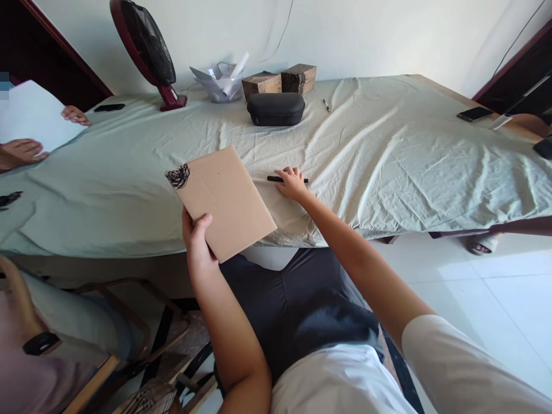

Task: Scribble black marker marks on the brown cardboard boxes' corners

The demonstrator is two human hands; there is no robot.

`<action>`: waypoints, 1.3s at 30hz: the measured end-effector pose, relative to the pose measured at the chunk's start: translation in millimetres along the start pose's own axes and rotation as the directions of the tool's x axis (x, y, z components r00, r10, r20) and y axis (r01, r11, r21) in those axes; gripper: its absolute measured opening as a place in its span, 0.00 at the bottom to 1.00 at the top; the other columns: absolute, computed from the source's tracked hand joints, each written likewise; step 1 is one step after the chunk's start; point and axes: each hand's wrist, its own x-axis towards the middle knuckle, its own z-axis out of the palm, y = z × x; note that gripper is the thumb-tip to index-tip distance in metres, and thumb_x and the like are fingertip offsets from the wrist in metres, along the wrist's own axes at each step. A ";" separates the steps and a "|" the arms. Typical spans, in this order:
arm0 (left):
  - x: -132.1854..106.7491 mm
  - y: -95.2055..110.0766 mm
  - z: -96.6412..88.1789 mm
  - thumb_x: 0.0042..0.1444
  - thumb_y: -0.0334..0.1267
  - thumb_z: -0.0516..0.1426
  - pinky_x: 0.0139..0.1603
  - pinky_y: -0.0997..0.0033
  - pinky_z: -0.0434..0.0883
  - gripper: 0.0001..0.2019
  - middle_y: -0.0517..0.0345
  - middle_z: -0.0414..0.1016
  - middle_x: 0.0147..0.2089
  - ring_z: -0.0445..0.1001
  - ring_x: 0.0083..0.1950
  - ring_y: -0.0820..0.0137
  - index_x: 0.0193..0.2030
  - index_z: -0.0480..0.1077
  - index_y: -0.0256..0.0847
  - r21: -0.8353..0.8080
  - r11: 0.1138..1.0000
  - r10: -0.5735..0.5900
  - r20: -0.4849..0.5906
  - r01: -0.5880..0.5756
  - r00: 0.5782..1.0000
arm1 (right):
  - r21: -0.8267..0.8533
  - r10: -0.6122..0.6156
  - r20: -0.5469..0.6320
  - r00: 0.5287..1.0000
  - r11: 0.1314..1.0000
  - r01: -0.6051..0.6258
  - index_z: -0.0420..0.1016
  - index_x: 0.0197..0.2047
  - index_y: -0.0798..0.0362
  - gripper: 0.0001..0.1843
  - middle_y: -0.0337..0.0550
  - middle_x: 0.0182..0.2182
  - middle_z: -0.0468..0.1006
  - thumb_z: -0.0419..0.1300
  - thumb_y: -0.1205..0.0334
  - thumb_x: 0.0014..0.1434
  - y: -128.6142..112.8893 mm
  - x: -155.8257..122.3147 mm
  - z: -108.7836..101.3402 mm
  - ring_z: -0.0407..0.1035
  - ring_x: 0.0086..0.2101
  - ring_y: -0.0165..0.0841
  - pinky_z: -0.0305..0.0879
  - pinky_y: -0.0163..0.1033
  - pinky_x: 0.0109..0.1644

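My left hand [196, 233] grips a piece of brown cardboard [228, 201] by its lower left edge, thumb on the face and fingers behind. Black scribble lines [179, 176] cover the cardboard's upper left corner. The board is held tilted above the front edge of the cloth. To its right, my right hand [292, 181] rests over a black marker [273, 179] lying on the cloth, its fingers bent across the middle. Both marker ends stick out from under the hand.
A pale green cloth [379, 144] covers the table. Along the back stand a fan [149, 52], a clear plastic container [222, 86], wooden blocks [298, 77] and a black case [276, 109]. A pen [326, 105] and a phone [475, 114] lie rightward. Another person's hands hold white paper [34, 115].
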 end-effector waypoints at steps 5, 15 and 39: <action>-6.8 5.5 6.7 0.50 0.43 0.69 0.67 0.53 0.78 0.41 0.47 0.79 0.66 0.80 0.63 0.54 0.73 0.70 0.45 -0.053 0.998 -0.035 -0.018 0.034 0.999 | -0.036 -0.033 0.002 0.999 0.999 0.033 0.81 0.67 0.51 0.24 0.62 0.68 0.73 0.51 0.56 0.78 -13.3 2.9 7.9 0.59 0.65 0.60 0.58 0.62 0.69; -10.4 4.6 19.8 0.49 0.42 0.70 0.60 0.55 0.79 0.38 0.48 0.80 0.62 0.79 0.57 0.58 0.70 0.72 0.45 -0.131 0.987 -0.096 -0.019 0.093 0.995 | -0.082 0.011 -0.029 1.000 0.997 -0.013 0.75 0.65 0.59 0.24 0.64 0.61 0.80 0.44 0.60 0.79 21.5 -13.5 -23.7 0.70 0.59 0.55 0.66 0.55 0.61; -17.7 -10.4 63.9 0.46 0.51 0.75 0.65 0.52 0.78 0.39 0.48 0.81 0.64 0.80 0.67 0.50 0.66 0.75 0.53 -0.063 0.995 -0.069 0.151 0.079 0.986 | 0.954 -0.261 0.141 0.955 0.295 -0.060 0.52 0.85 0.29 0.55 0.38 0.80 0.65 0.69 0.35 0.60 -14.7 -138.2 -79.0 0.64 0.75 0.51 0.68 0.57 0.75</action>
